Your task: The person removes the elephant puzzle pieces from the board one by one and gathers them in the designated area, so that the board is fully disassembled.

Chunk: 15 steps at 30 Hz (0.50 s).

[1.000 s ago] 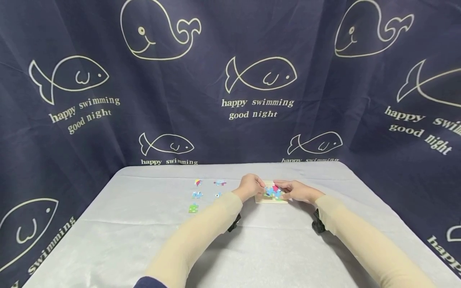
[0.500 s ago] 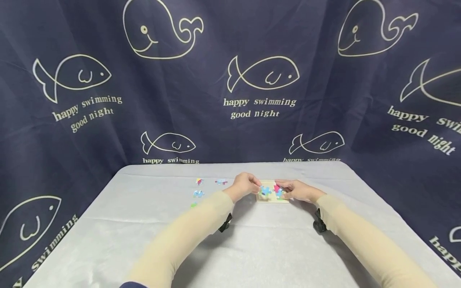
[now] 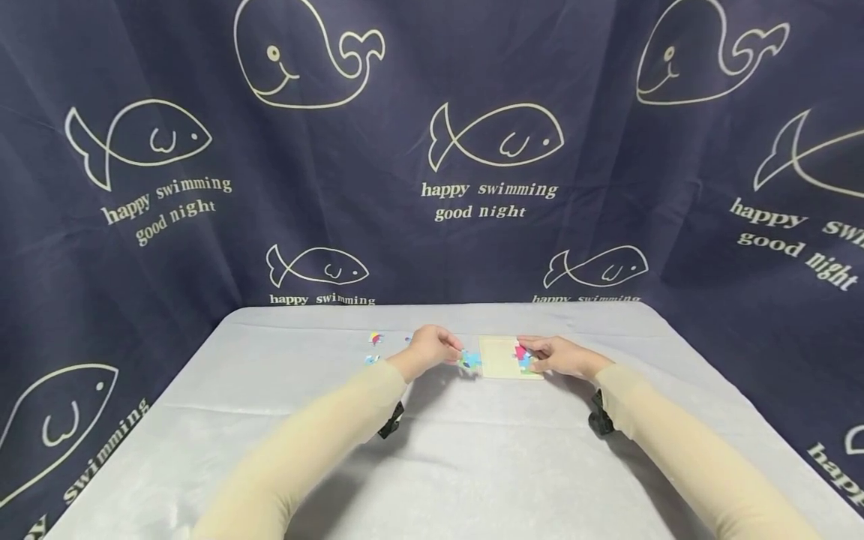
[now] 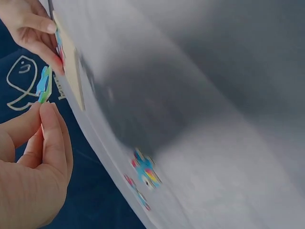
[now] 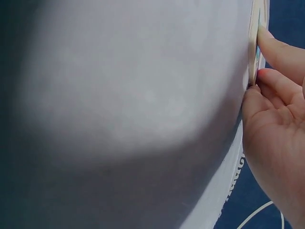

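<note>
My left hand point(image 3: 429, 351) pinches a blue and green jigsaw piece point(image 3: 470, 360) between thumb and fingertips, just left of a shallow wooden puzzle tray point(image 3: 498, 355). In the left wrist view this piece point(image 4: 44, 85) stands tilted nearly on edge, raised above the fingertips. My right hand point(image 3: 565, 357) grips the tray's right side, thumb and a finger pressing over its top and the other fingers curled at its edge. Under those fingers, pink, blue and green pieces point(image 3: 523, 355) line the tray's right side, partly covered. The rest of the tray floor shows bare wood.
Loose jigsaw pieces lie on the grey cloth to the left, among them a red and yellow one point(image 3: 376, 339) and a blue one point(image 3: 372, 359). My left forearm hides others. Behind the table point(image 3: 472, 465) hangs a dark blue curtain point(image 3: 378, 187).
My left hand has lifted the blue and green piece out from beside the pieces in the tray and carried it left past the tray's edge. The right hand has stayed in place.
</note>
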{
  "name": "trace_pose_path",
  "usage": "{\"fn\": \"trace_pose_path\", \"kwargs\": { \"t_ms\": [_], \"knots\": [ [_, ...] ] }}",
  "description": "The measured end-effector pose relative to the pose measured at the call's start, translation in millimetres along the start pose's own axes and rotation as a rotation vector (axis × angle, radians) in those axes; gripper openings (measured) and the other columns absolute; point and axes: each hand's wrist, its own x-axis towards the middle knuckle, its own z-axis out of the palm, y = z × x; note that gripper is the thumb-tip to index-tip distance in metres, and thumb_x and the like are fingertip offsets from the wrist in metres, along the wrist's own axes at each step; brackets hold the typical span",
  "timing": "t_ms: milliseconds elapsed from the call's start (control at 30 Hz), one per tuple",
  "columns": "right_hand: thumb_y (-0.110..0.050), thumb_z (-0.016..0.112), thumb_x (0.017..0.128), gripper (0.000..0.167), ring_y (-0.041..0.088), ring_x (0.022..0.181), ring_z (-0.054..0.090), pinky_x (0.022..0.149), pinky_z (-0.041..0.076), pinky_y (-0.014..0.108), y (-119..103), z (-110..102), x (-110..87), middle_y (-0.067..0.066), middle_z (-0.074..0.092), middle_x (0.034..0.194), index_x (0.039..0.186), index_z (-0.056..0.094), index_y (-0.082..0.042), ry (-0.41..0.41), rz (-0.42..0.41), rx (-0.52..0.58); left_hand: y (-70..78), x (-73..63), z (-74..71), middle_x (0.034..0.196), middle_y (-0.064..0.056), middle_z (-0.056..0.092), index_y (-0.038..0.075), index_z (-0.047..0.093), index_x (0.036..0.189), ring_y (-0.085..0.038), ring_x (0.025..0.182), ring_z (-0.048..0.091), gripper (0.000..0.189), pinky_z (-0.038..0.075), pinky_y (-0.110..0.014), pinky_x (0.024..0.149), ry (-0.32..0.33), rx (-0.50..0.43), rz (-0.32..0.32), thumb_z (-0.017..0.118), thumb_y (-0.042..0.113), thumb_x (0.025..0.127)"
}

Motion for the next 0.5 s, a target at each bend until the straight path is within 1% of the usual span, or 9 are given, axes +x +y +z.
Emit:
{"fn": "trace_pose_path", "kwargs": {
  "t_ms": [133, 267, 333, 500],
  "knots": [
    [-0.005, 0.064, 0.090, 0.067, 0.045, 0.144, 0.012, 0.117, 0.013, 0.058, 1, -1, 0.6, 0.024, 0.018, 0.157, 0.147, 0.029, 0.006, -0.001, -0.011, 0.009, -7.2, -4.1, -11.1, 0.090, -0.011, 0.073, 0.000, 0.072, 0.091, -0.017, 0.077, 0.073, 0.008, 0.059, -0.033, 0.082, 0.002, 0.020, -0.007, 0.072, -0.001, 0.082],
    [-0.005, 0.064, 0.091, 0.067, 0.044, 0.145, 0.012, 0.118, 0.014, 0.057, 3, -1, 1.6, 0.023, 0.018, 0.158, 0.147, 0.029, 0.005, -0.007, -0.004, 0.022, -15.5, -10.3, -20.6, 0.089, -0.010, 0.072, 0.000, 0.072, 0.091, -0.013, 0.073, 0.071, 0.009, 0.059, -0.032, 0.080, -0.003, 0.021, -0.031, 0.072, 0.000, 0.082],
    [-0.005, 0.064, 0.091, 0.068, 0.043, 0.145, 0.013, 0.118, 0.015, 0.056, 3, 0, 1.9, 0.023, 0.019, 0.158, 0.148, 0.029, 0.004, -0.004, 0.004, 0.033, -20.3, -14.0, -25.0, 0.088, -0.011, 0.072, -0.001, 0.071, 0.091, -0.011, 0.070, 0.070, 0.009, 0.060, -0.030, 0.077, 0.000, 0.005, -0.038, 0.072, -0.001, 0.082],
    [-0.005, 0.064, 0.090, 0.067, 0.046, 0.144, 0.013, 0.117, 0.013, 0.058, 2, 0, -0.2, 0.024, 0.018, 0.157, 0.147, 0.030, 0.006, 0.001, -0.020, 0.021, -32.8, -22.3, -36.4, 0.083, -0.011, 0.069, -0.005, 0.069, 0.090, -0.008, 0.065, 0.066, 0.009, 0.060, -0.026, 0.070, 0.013, -0.054, -0.044, 0.071, -0.005, 0.081]
  ]
}}
